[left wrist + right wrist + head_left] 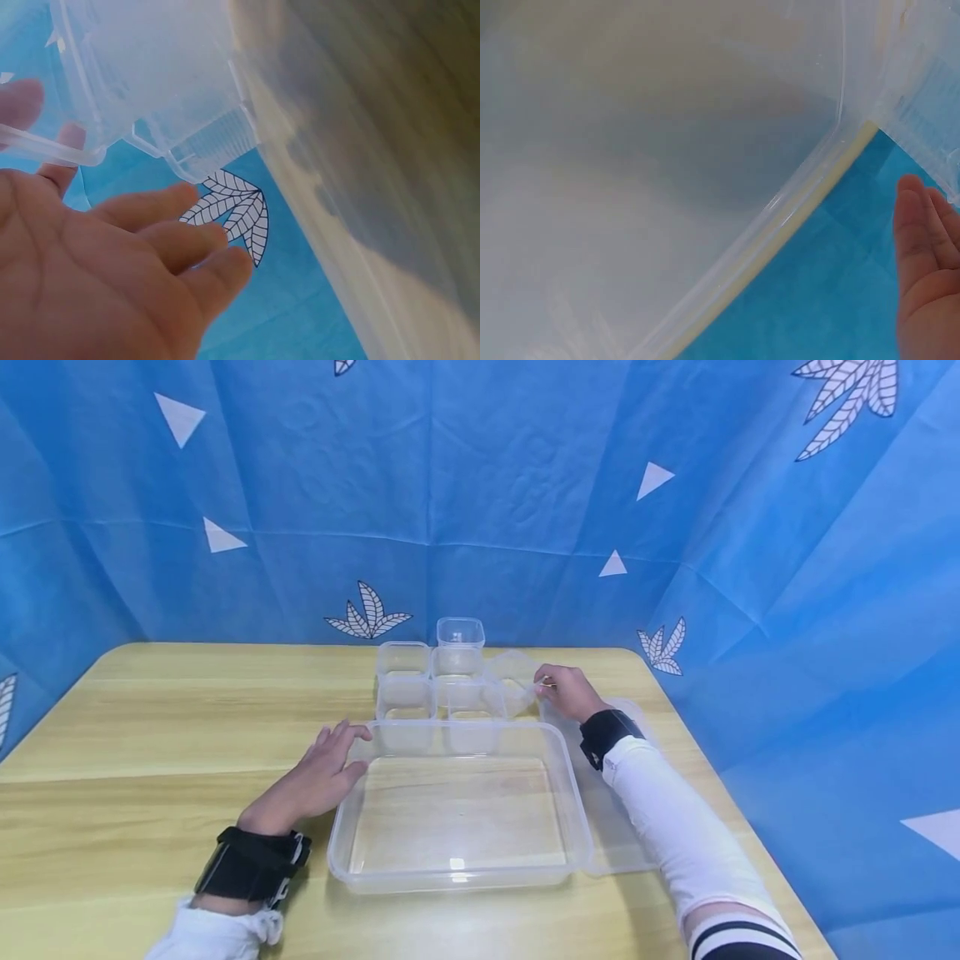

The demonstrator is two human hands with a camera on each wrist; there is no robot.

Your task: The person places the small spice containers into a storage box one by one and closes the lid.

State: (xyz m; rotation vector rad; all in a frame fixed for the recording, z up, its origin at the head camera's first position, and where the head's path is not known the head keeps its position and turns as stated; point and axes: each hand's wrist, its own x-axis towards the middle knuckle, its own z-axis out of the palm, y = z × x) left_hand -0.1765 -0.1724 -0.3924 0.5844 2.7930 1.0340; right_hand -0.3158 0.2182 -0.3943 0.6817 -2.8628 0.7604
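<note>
Clear plastic tub (513,693) is pinched by right hand (571,692), spread left hand (318,778) touching box (405,883).

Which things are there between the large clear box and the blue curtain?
Small clear containers, grouped on the table between the large box and the curtain; the head view shows this.

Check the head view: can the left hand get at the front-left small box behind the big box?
Probably yes: the left hand is at the rear-left corner of the big box, and the small box stands just beyond. Only the big box's rim seems near its path.
</note>
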